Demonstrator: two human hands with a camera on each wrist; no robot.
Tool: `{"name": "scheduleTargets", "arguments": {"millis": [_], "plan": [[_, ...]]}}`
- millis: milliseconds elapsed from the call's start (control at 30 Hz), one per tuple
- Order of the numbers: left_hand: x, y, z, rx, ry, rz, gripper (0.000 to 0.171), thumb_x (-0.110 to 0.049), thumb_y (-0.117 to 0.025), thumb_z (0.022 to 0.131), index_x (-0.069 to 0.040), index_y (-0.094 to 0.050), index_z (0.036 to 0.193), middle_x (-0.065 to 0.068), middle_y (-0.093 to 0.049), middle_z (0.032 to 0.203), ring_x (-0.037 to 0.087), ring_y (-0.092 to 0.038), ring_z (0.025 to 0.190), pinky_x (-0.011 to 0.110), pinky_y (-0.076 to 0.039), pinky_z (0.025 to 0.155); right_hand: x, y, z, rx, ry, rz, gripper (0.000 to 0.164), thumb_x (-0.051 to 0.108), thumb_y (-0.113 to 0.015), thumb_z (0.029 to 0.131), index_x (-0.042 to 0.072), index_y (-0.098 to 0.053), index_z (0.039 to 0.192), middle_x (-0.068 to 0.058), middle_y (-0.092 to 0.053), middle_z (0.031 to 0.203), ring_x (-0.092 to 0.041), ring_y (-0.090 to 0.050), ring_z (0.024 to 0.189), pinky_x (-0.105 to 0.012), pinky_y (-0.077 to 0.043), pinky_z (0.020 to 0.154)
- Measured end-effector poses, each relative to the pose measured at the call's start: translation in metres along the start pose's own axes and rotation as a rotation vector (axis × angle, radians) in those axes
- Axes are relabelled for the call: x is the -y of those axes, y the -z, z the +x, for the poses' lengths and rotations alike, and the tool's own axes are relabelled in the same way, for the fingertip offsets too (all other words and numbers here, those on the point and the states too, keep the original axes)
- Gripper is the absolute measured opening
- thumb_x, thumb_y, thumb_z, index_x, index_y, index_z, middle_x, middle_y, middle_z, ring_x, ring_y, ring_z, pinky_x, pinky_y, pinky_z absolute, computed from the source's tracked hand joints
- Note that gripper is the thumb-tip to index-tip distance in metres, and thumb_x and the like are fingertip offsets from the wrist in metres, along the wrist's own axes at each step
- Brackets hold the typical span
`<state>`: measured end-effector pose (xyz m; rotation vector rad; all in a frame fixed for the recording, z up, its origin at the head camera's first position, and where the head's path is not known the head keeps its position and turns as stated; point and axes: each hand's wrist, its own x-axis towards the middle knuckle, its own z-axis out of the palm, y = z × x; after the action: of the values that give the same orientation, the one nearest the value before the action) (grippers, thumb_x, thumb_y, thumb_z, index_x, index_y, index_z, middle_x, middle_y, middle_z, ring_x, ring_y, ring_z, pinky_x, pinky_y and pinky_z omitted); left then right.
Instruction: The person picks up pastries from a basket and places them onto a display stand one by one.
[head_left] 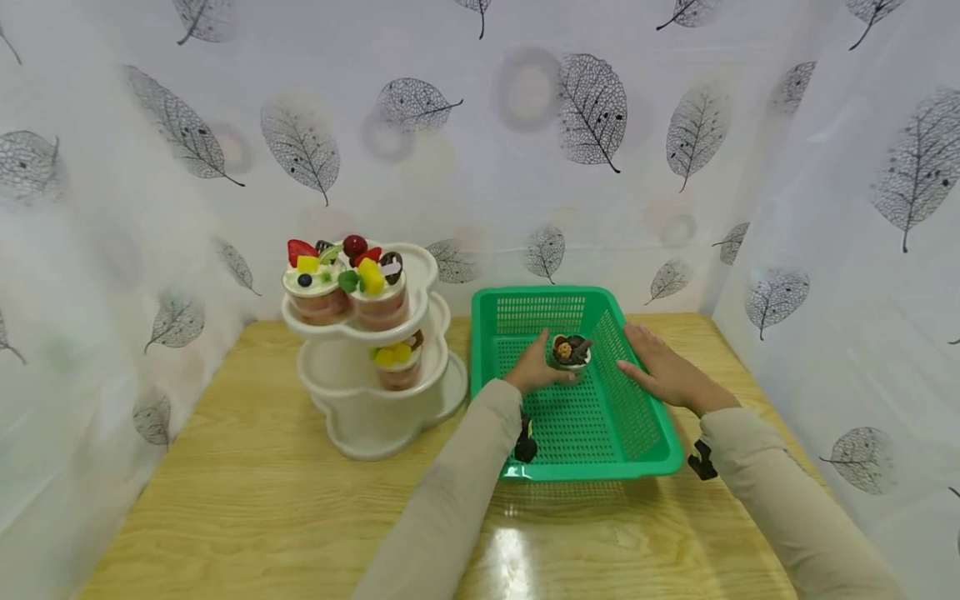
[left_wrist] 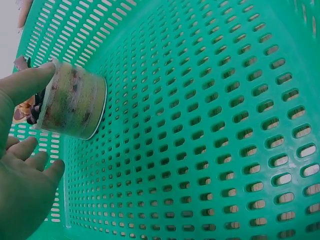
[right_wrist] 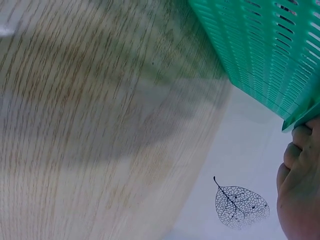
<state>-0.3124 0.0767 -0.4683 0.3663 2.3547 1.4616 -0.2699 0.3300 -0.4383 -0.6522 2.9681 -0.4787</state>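
A small clear dessert cup point(head_left: 572, 354) stands in the green plastic basket point(head_left: 637, 467), its top covered with dark chocolate pieces and a cookie. In the left wrist view the cup point(left_wrist: 75, 100) shows layered sides, its base on the slotted floor. My left hand point(head_left: 542, 368) is spread about the cup, thumb at its rim and the other fingers apart from its side. My right hand point(head_left: 675, 372) holds the basket's right rim, the thumb on the inner side. In the right wrist view, the fingers point(right_wrist: 295, 150) lie over the rim's outer edge.
Left of the basket stands a white tiered stand point(head_left: 367, 421). Two fruit-topped dessert cups point(head_left: 382, 308) sit on its top tier and another dessert cup point(head_left: 399, 367) on the tier below. Leaf-patterned curtains point(head_left: 480, 192) enclose the wooden table point(head_left: 247, 483) at the back and sides.
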Motion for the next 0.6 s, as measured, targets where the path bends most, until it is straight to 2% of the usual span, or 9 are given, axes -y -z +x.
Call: {"name": "scheduleTargets", "arguments": {"millis": [233, 367, 500, 600], "plan": [[-0.0036, 0.0015, -0.0041, 0.029, -0.004, 0.035, 0.103, -0.019, -0.079, 0.081, -0.013, -0.008, 0.155, 0.009, -0.02, 0.158, 0.03, -0.024, 0.143, 0.05, -0.032, 0.111, 0.0022, 0.0016, -0.0008, 0.007, -0.002, -0.007, 0.072, 0.041, -0.036, 0.103, 0.0, -0.004, 0.153, -0.024, -0.005, 0.158, -0.044, -0.003, 0.144, -0.06, -0.008, 0.115], [-0.0042, 0.0016, -0.0047, 0.015, -0.008, 0.056, 0.099, -0.018, -0.078, 0.081, -0.01, -0.013, 0.155, 0.011, -0.031, 0.154, 0.03, -0.032, 0.139, 0.048, -0.036, 0.109, 0.0018, 0.0011, 0.0, 0.012, -0.004, -0.005, 0.072, 0.042, -0.036, 0.103, 0.0, -0.003, 0.153, -0.023, -0.004, 0.158, -0.043, -0.002, 0.144, -0.059, -0.007, 0.115], [-0.0047, 0.0014, -0.0054, 0.009, -0.032, 0.103, 0.094, -0.015, -0.079, 0.08, -0.007, -0.019, 0.153, 0.014, -0.046, 0.141, 0.03, -0.044, 0.13, 0.045, -0.043, 0.103, 0.0014, 0.0006, 0.0004, 0.013, -0.003, -0.002, 0.072, 0.041, -0.036, 0.104, 0.0, -0.004, 0.153, -0.024, -0.004, 0.158, -0.043, -0.002, 0.144, -0.06, -0.006, 0.115], [-0.0057, 0.001, -0.0069, 0.016, -0.046, 0.136, 0.089, -0.013, -0.08, 0.078, -0.006, -0.029, 0.15, 0.017, -0.049, 0.135, 0.03, -0.048, 0.125, 0.042, -0.046, 0.101, 0.0016, 0.0004, 0.0004, 0.014, -0.004, -0.005, 0.072, 0.041, -0.036, 0.104, 0.0, -0.004, 0.153, -0.024, -0.005, 0.158, -0.043, -0.002, 0.144, -0.059, -0.007, 0.115]]}}
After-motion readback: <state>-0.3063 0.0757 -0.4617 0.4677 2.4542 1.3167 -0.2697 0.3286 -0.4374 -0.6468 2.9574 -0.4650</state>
